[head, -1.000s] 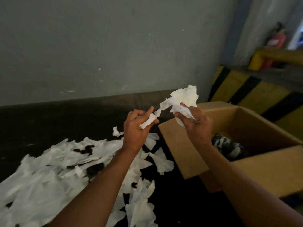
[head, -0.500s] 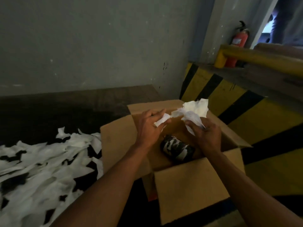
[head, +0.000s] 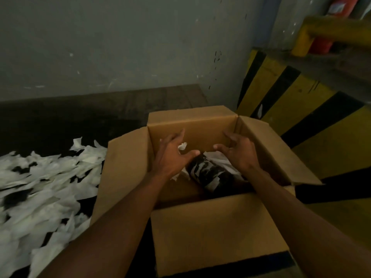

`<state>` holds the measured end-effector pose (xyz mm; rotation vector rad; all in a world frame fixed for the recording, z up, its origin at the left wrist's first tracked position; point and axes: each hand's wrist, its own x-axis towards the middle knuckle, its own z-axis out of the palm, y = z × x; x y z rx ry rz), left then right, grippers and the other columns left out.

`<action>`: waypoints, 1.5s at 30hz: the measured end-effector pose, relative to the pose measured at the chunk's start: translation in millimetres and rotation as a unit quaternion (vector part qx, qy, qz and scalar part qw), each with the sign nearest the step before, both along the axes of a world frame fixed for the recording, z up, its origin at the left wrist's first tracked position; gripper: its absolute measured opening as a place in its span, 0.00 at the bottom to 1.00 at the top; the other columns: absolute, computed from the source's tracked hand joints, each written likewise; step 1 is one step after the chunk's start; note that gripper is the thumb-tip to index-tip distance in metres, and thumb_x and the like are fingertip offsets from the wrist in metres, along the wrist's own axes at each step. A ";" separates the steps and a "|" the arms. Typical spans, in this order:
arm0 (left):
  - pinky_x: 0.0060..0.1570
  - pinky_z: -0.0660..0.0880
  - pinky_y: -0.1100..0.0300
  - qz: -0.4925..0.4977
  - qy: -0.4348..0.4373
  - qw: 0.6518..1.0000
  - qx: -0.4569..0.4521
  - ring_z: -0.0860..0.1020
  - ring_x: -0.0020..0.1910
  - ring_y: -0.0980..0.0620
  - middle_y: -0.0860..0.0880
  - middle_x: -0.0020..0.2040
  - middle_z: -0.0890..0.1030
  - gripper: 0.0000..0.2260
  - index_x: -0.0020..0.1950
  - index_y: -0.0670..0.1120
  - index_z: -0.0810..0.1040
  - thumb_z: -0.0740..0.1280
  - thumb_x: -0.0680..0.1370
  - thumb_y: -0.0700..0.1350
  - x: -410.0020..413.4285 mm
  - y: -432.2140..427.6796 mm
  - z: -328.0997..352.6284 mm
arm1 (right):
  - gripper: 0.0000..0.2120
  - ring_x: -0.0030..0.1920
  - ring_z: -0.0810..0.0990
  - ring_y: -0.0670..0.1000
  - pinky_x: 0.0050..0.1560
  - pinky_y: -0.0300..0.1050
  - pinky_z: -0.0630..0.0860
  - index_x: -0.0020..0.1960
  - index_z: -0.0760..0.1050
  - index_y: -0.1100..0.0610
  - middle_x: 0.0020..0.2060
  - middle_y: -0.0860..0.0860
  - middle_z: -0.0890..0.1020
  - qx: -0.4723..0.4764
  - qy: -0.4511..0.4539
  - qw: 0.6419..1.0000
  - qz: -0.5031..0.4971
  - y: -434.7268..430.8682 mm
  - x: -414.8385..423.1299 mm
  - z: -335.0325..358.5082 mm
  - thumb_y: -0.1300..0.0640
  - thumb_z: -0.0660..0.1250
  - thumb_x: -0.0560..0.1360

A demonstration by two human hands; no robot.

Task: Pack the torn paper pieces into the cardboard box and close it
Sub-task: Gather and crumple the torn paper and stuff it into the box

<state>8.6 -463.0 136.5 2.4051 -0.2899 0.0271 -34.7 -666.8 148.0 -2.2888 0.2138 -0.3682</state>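
The left hand and right hand are hovering, grips apart and empty, over the open cardboard box at centre frame, which is holding few paper pieces, while the torn-paper pile is lying outside at lower left, flaps unclosed.

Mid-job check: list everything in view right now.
cardboard box: one, brown, centre, flaps open
torn paper pieces: many, white, heaped on dark surface left of box
patterned bundle: one, black-and-white, inside box
paper in box: few, white, around bundle
paper scrap: one, white, over box interior, left side
striped barrier: one, yellow-black, right of box
rail: one, yellow, top right
red canister: one, red, behind rail
wall: one, grey, behind
left hand: one, spread, over box
right hand: one, loosely curled, empty, over box
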 end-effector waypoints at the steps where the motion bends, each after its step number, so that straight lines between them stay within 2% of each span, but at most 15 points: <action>1: 0.72 0.57 0.41 -0.002 0.005 1.000 0.013 0.55 0.76 0.45 0.49 0.77 0.58 0.41 0.77 0.58 0.53 0.68 0.70 0.66 -0.2 -1.6 0.8 | 0.32 0.61 0.77 0.52 0.62 0.49 0.74 0.70 0.70 0.52 0.66 0.51 0.76 0.004 0.003 1.000 0.001 -1.1 1.5 -0.9 0.48 0.74 0.70; 6: 0.74 0.53 0.42 -0.025 0.013 0.997 0.068 0.52 0.76 0.46 0.47 0.78 0.54 0.41 0.78 0.56 0.50 0.65 0.71 0.67 -5.2 -5.8 9.4 | 0.30 0.67 0.72 0.50 0.61 0.39 0.66 0.70 0.70 0.54 0.67 0.52 0.75 0.014 0.000 1.000 0.009 -2.2 3.4 -2.4 0.49 0.73 0.71; 12: 0.73 0.53 0.40 -0.012 0.036 0.999 0.040 0.51 0.76 0.44 0.48 0.78 0.51 0.37 0.78 0.57 0.46 0.59 0.75 0.68 -13.2 -0.1 12.5 | 0.28 0.68 0.71 0.50 0.64 0.42 0.66 0.69 0.71 0.54 0.67 0.52 0.75 0.034 -0.012 0.999 0.016 1.6 -1.0 0.7 0.48 0.72 0.72; 16: 0.71 0.59 0.41 0.023 -0.008 1.000 -0.006 0.55 0.75 0.45 0.49 0.77 0.55 0.36 0.77 0.56 0.50 0.60 0.75 0.67 -21.6 11.4 18.7 | 0.28 0.68 0.71 0.50 0.62 0.39 0.64 0.69 0.71 0.54 0.67 0.52 0.75 0.040 -0.030 0.999 0.013 10.3 -4.1 4.7 0.48 0.72 0.72; 19: 0.68 0.64 0.47 0.049 -0.068 0.994 -0.067 0.61 0.72 0.49 0.49 0.76 0.59 0.33 0.76 0.56 0.55 0.62 0.76 0.64 -31.3 34.2 27.4 | 0.28 0.68 0.71 0.51 0.64 0.43 0.67 0.70 0.70 0.54 0.67 0.52 0.74 0.055 -0.046 0.997 0.040 31.6 -4.4 10.5 0.47 0.71 0.72; 22: 0.68 0.61 0.51 0.083 -0.120 0.986 -0.075 0.63 0.71 0.50 0.49 0.74 0.62 0.31 0.76 0.55 0.57 0.62 0.76 0.63 -45.7 72.3 35.3 | 0.29 0.69 0.70 0.50 0.66 0.46 0.67 0.70 0.70 0.52 0.68 0.51 0.74 0.066 -0.060 0.993 0.079 70.9 -3.0 15.1 0.45 0.71 0.72; 27: 0.68 0.65 0.48 0.153 -0.170 0.971 -0.065 0.65 0.71 0.51 0.50 0.73 0.66 0.33 0.75 0.54 0.61 0.60 0.73 0.67 -85.4 167.8 31.4 | 0.27 0.66 0.72 0.49 0.65 0.43 0.66 0.69 0.71 0.51 0.67 0.49 0.74 0.128 -0.066 0.975 0.172 168.8 -9.6 22.8 0.46 0.71 0.72; 28: 0.68 0.66 0.50 0.163 -0.190 0.966 -0.069 0.66 0.71 0.53 0.50 0.72 0.68 0.32 0.74 0.53 0.64 0.62 0.74 0.65 -96.3 188.8 28.4 | 0.27 0.66 0.71 0.49 0.66 0.44 0.65 0.69 0.71 0.50 0.67 0.49 0.74 0.128 -0.066 0.972 0.187 190.2 -13.8 25.0 0.47 0.71 0.73; 30: 0.66 0.66 0.62 0.193 -0.211 0.955 -0.075 0.67 0.69 0.56 0.51 0.70 0.70 0.29 0.73 0.52 0.66 0.64 0.75 0.62 -120.5 230.4 21.9 | 0.27 0.67 0.69 0.49 0.67 0.45 0.64 0.70 0.70 0.48 0.68 0.48 0.72 0.127 -0.063 0.967 0.214 232.7 -23.9 28.7 0.46 0.70 0.73; 31: 0.65 0.64 0.67 0.209 -0.213 0.951 -0.074 0.67 0.69 0.58 0.52 0.70 0.71 0.28 0.73 0.52 0.66 0.64 0.75 0.61 -133.3 250.4 18.9 | 0.27 0.67 0.70 0.48 0.66 0.43 0.64 0.70 0.70 0.48 0.68 0.48 0.73 0.126 -0.067 0.963 0.229 253.7 -29.1 29.1 0.47 0.71 0.73; 32: 0.65 0.64 0.67 0.223 -0.214 0.948 -0.074 0.67 0.69 0.58 0.52 0.70 0.71 0.28 0.73 0.53 0.66 0.64 0.75 0.61 -146.0 270.1 14.7 | 0.26 0.67 0.70 0.47 0.65 0.40 0.64 0.69 0.71 0.49 0.67 0.48 0.74 0.126 -0.075 0.959 0.245 274.5 -35.3 28.2 0.47 0.71 0.72; 35: 0.66 0.68 0.56 0.246 -0.205 0.945 -0.068 0.68 0.69 0.56 0.53 0.70 0.70 0.29 0.73 0.55 0.65 0.65 0.75 0.62 -185.9 327.0 -2.3 | 0.26 0.65 0.71 0.42 0.62 0.35 0.66 0.68 0.73 0.49 0.65 0.47 0.76 0.139 -0.082 0.949 0.271 333.0 -59.8 13.6 0.47 0.73 0.71; 39: 0.65 0.61 0.71 0.234 -0.190 0.952 -0.051 0.66 0.69 0.59 0.53 0.71 0.70 0.32 0.73 0.50 0.65 0.68 0.73 0.60 -235.6 391.1 -33.9 | 0.29 0.63 0.72 0.41 0.65 0.39 0.69 0.68 0.73 0.52 0.64 0.46 0.76 0.147 -0.084 0.942 0.290 396.3 -101.1 -23.4 0.46 0.74 0.69; 42: 0.66 0.60 0.67 0.212 -0.145 0.965 -0.044 0.63 0.70 0.59 0.53 0.72 0.67 0.37 0.75 0.49 0.62 0.70 0.71 0.61 -263.3 422.2 -59.4 | 0.32 0.65 0.72 0.43 0.66 0.40 0.68 0.68 0.73 0.52 0.65 0.47 0.75 0.133 -0.065 0.947 0.284 423.9 -131.8 -57.1 0.45 0.74 0.67; 45: 0.66 0.61 0.66 0.165 -0.121 0.978 -0.049 0.62 0.71 0.60 0.55 0.72 0.64 0.39 0.75 0.49 0.61 0.72 0.70 0.62 -281.0 441.4 -84.7 | 0.33 0.66 0.69 0.43 0.66 0.40 0.67 0.70 0.71 0.54 0.65 0.46 0.73 0.109 -0.039 0.953 0.279 438.2 -156.1 -87.8 0.50 0.77 0.67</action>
